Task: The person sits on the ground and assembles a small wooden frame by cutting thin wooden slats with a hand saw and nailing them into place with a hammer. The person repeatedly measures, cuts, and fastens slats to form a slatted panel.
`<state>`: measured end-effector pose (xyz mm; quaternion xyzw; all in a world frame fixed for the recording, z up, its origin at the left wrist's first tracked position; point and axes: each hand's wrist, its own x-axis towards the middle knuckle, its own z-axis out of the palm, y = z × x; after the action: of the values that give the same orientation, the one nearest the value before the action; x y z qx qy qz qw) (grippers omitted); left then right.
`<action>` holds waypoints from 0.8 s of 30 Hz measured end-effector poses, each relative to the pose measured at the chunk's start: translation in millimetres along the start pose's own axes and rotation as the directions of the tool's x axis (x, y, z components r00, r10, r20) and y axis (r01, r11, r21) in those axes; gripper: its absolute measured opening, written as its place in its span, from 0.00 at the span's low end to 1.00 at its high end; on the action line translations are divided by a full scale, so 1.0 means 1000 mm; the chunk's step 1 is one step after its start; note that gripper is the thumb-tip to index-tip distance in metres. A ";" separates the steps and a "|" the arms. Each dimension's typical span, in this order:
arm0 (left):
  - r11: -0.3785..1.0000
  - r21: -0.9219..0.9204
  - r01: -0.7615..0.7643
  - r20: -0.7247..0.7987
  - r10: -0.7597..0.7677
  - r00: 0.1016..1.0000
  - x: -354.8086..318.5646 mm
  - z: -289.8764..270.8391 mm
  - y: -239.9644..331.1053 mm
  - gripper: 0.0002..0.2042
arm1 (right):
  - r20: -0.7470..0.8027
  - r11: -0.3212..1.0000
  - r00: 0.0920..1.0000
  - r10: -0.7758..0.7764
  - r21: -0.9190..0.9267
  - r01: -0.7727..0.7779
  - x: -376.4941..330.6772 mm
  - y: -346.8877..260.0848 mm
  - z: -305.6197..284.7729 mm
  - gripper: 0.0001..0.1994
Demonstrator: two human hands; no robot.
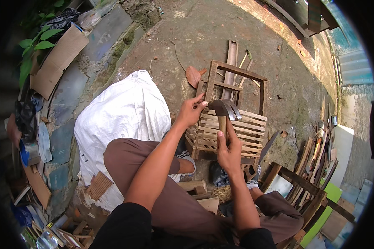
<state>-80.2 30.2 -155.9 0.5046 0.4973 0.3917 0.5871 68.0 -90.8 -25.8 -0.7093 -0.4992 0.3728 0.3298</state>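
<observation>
A small wooden slatted chair (241, 128) stands on the ground in front of me, its open back frame pointing away. My right hand (230, 153) is wrapped round the wooden handle of a claw hammer (225, 108), which is held up over the slats with its claw to the right. At the left side of the chair frame is my left hand (190, 111), thumb and forefinger pinched together close to the hammer head's left end. Whatever lies between those fingertips is too small to make out.
A full white sack (122, 112) rests left of my knee. Beyond the chair lie a wooden channel piece (231, 58), sticks and a dry leaf (193, 76). A saw blade (269, 146) shows by the chair's right side. Scrap wood (311, 162) is heaped at right.
</observation>
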 end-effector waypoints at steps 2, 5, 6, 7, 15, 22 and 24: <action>0.999 -0.017 -0.038 0.004 0.038 0.999 0.002 0.000 -0.002 0.25 | -0.028 0.999 1.000 0.007 0.044 -0.006 -0.008 0.008 0.007 0.25; 1.000 0.027 -0.014 0.016 0.014 1.000 0.001 -0.001 -0.004 0.25 | -0.037 0.994 0.998 0.042 0.107 -0.038 -0.016 0.020 0.013 0.27; 0.999 0.053 0.005 0.022 -0.006 1.000 0.001 0.000 0.000 0.25 | -0.058 0.994 0.997 0.060 0.096 -0.054 -0.017 0.017 0.012 0.26; 1.000 0.000 0.012 0.034 -0.012 0.999 0.002 0.000 0.000 0.25 | -0.080 0.994 0.994 0.077 0.086 -0.070 -0.018 0.015 0.010 0.26; 0.984 -0.157 0.085 0.123 -0.066 0.990 0.003 -0.009 0.003 0.27 | -0.055 0.982 0.991 0.123 0.149 -0.113 -0.015 0.013 0.004 0.27; 0.990 -0.122 0.064 0.093 -0.053 0.994 0.002 -0.008 0.005 0.26 | -0.086 0.997 0.995 0.042 0.068 -0.036 -0.008 0.022 0.004 0.25; 0.995 -0.093 0.021 0.066 -0.015 0.998 0.001 -0.008 0.010 0.26 | -0.117 0.997 0.991 0.072 0.023 -0.070 -0.007 0.019 -0.003 0.24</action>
<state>-87.2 35.0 -146.5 0.4845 0.4636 0.3924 0.6296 77.6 -102.9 -39.3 -0.7442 -0.4498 0.3465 0.3518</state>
